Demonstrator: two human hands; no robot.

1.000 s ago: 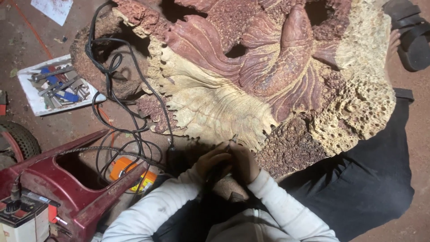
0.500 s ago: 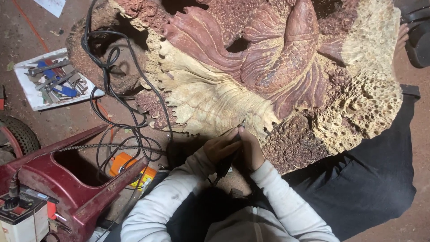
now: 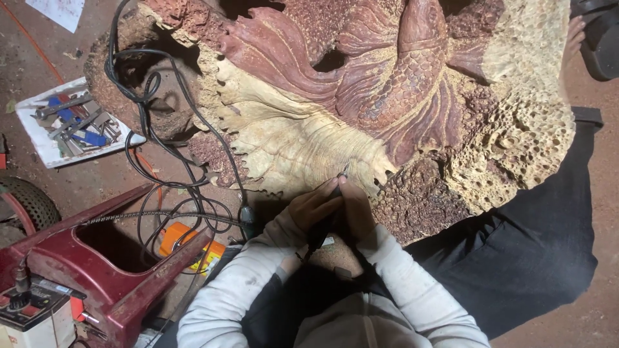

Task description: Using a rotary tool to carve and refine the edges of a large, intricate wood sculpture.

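Note:
A large wood carving of a fish [image 3: 361, 96], red-brown with a pale cream fin and pitted bark edges, fills the top of the head view. Both my hands grip one slim black rotary handpiece [image 3: 325, 216]. Its tip touches the lower edge of the pale fin. My left hand [image 3: 313, 206] wraps the tool's left side. Pressed against it, my right hand [image 3: 356, 209] covers the right side. White sleeves cover both forearms.
Black cables [image 3: 167, 135] loop across the floor on the left. A white tray of metal bits and tools [image 3: 71, 122] lies far left. A red plastic stool [image 3: 109, 264] and an orange object [image 3: 184, 238] stand at lower left. Someone's dark trouser leg [image 3: 535, 238] lies at right.
My two hands have moved up together from below the carving until the tool tip meets the pale fin's edge. The view has shifted lower on the carving.

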